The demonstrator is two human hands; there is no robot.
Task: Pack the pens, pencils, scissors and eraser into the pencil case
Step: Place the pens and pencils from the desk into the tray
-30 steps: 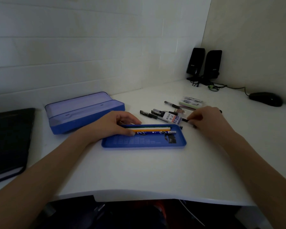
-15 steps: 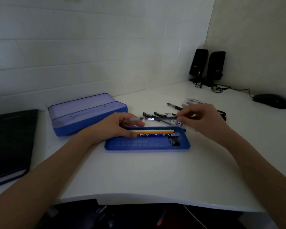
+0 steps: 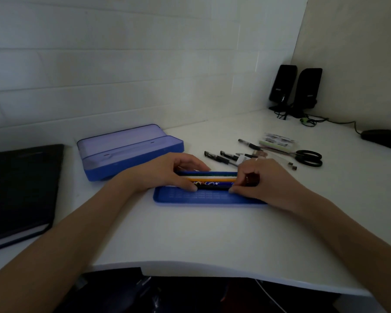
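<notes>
Right hand pinched a dark pen into the blue tray, fingers curled; left hand, thumb & fingers curled, steadied 3 pencils lying alongside. Approx. 3 pens, 1 pr scissors lay on desk behind; open case sat left.

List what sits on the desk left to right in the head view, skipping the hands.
Black notebook → open pencil case → blue tray with pencils → loose pens → scissors → mouse.
</notes>
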